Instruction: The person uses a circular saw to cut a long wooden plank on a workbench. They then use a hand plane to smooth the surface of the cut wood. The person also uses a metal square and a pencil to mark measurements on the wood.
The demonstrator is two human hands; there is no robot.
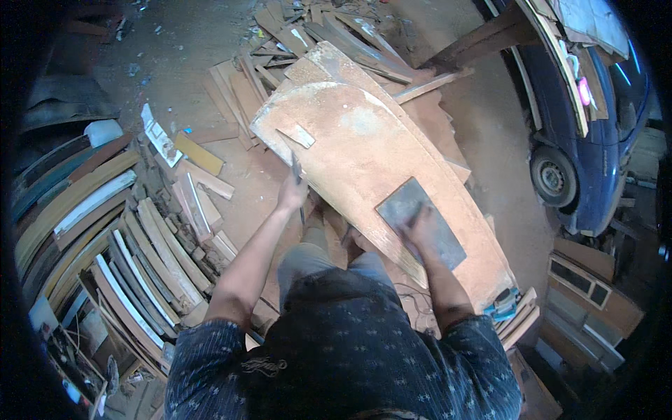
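Note:
My left hand is closed around a narrow dark tool at the left edge of a large wooden panel. One end of the tool rises above the fist and a thin part shows below it; its exact kind is unclear. My right hand is over a dark grey rectangular board, which lies flat on the panel's nearer right part. Its fingers are blurred, so whether they grip or only rest there does not show. A small pale wood offcut lies on the panel's far left part.
Curved wooden pieces are stacked at the left. Loose planks lie beyond the panel. A teal power tool sits by its near right corner. A blue car stands at the right, with framed panels nearer.

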